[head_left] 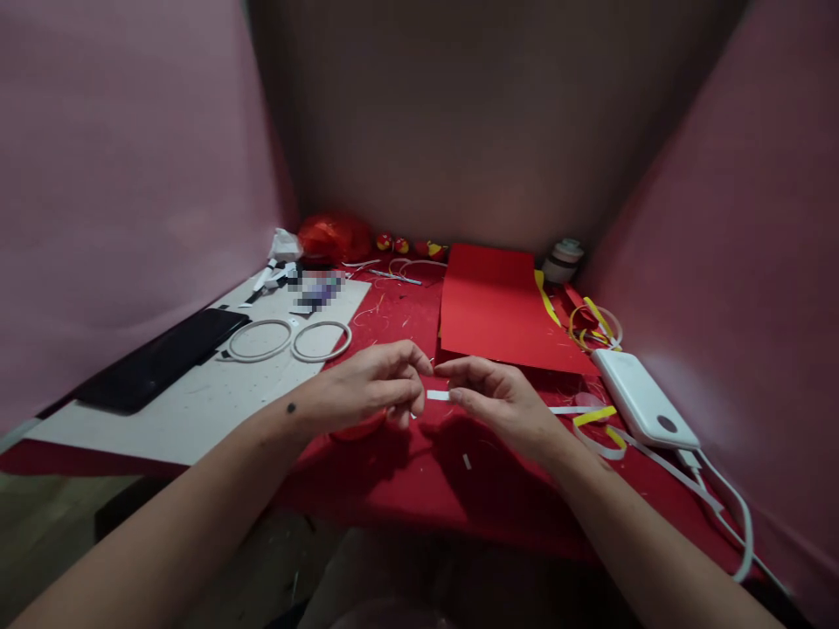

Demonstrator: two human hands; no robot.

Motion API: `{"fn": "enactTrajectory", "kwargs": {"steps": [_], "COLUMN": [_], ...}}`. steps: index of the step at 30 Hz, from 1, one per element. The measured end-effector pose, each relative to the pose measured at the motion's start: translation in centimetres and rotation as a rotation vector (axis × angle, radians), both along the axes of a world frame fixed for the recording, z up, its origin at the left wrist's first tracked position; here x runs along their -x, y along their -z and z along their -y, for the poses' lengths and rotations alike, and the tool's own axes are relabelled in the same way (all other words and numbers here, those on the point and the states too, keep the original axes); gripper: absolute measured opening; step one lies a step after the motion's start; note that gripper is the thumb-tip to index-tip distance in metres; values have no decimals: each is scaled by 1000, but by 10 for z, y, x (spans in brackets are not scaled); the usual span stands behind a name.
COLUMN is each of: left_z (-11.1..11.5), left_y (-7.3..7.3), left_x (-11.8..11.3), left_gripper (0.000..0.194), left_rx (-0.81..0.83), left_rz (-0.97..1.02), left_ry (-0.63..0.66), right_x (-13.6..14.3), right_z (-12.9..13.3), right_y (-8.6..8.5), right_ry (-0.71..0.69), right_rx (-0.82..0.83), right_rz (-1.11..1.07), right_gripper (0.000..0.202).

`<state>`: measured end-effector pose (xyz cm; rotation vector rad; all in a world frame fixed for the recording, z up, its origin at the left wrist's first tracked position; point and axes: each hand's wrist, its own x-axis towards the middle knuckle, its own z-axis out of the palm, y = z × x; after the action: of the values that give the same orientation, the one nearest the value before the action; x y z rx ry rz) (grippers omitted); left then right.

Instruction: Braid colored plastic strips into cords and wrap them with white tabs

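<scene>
My right hand (pixel 495 400) pinches a narrow white strip (pixel 438 396) between thumb and fingers; its short end points toward my left hand. The fingers of my left hand (pixel 380 382) are curled in, and its index fingertip comes close to that of the right. What the left fingers hold, if anything, is too small to make out. A small white scrap (pixel 467 461) lies on the red cloth (pixel 419 489) below my hands. Partly hidden under my left wrist is a red rounded thing (pixel 357 428).
Left, a pale board (pixel 197 428) carries two light rings (pixel 260 341) and a black phone-like slab (pixel 163 360). A red card (pixel 498 306) lies beyond my hands. Right are a white power bank (pixel 646 400) with a cable (pixel 738 502), and yellow-and-white strips (pixel 596 419). Pink sheets (pixel 118 157) hang on both sides.
</scene>
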<state>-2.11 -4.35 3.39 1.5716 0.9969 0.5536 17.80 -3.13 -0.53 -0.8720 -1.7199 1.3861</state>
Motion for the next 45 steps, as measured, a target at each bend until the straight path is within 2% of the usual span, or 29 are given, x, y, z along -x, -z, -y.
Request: {"fn": "enactTrajectory", "kwargs": {"steps": [5,10,13,16,18,21,24,27,30,33,38,41,45], "left_z": [-1,11,22,27,23,7,-9,-17,-19,-21,-23,-17,-2], "left_y": [3,11,15,14,11,8,5,2,2,7,15,12,3], "left_x": [7,13,28,56,78,105,121,132,143,146,139,140,148], "left_gripper": [11,11,12,14,16,18,18,21,22,19,17,20,23], "left_rx": [19,12,-15,-100,-199,-402,-540,-594,-547,-515,-593,-621,-551], "left_rz": [29,-48,-114,-253,-402,-586,-730,-847,-863,-836,-866,-873,-896], "left_ry": [-69,-125,-112,-198,-287,-448,-457,-530,-601,-537,-383,-250,-84], "right_x": [6,19,25,26,26,24,22,20,18,16,16,16,15], "right_z": [-7,-14,-16,-17,-17,-16,-15,-15,-16,-17,-16,-16,-16], "right_y": [-6,-12,-9,3,11,19,20,21,25,28,25,23,22], "right_ry": [27,22,16,95,98,27,-10,15,53,68,53,67,115], "right_rx": [69,92,125,36,-60,-138,-144,-154,-149,-133,-171,-172,-156], "right_rz": [27,151,190,38,-50,-71,-50,-14,7,-8,13,31,54], "right_gripper": [27,23,21,25,20,15,16,17,18,19,20,19,19]}}
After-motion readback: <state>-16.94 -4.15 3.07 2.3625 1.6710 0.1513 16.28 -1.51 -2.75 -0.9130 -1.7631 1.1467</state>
